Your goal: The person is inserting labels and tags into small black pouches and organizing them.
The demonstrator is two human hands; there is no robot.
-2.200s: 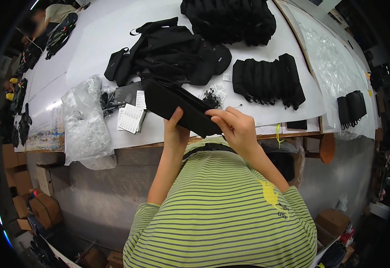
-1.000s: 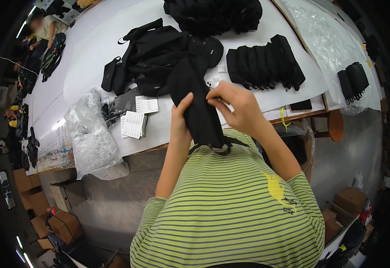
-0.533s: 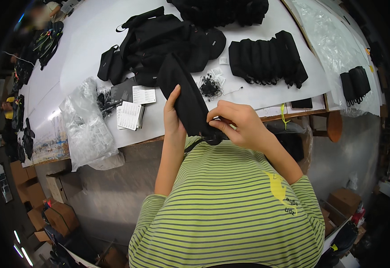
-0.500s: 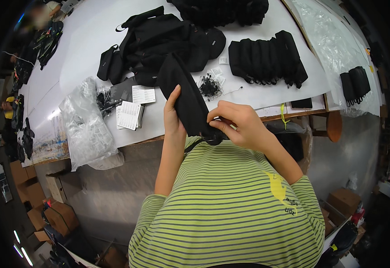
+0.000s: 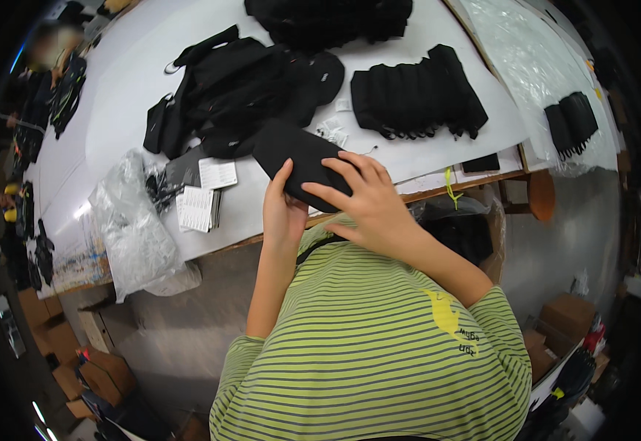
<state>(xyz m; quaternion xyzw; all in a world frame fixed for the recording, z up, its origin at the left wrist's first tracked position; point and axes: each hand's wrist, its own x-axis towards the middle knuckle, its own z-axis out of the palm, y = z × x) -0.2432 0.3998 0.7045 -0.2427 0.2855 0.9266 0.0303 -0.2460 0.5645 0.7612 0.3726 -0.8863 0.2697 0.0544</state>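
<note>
A black fabric pouch is held up in front of me, over the table's near edge. My left hand grips its lower left side, thumb on the face and the other fingers hidden behind. Across the lower right part of the pouch lies my right hand, its fingers spread on the fabric. A dark strap hangs by my shirt under the pouch. Just beyond is a heap of black bags. White printed cards lie in a stack left of my hands.
Similar black pouches stand in a row at right, with a smaller group on the plastic-covered table. A clear plastic bag droops over the front edge at left. A yellow tie hangs near an orange-brown stool.
My right hand has gone from pinching the pouch's lower end to lying spread across it. The pouch now looks shorter and is turned more sideways. The view has shifted slightly.
</note>
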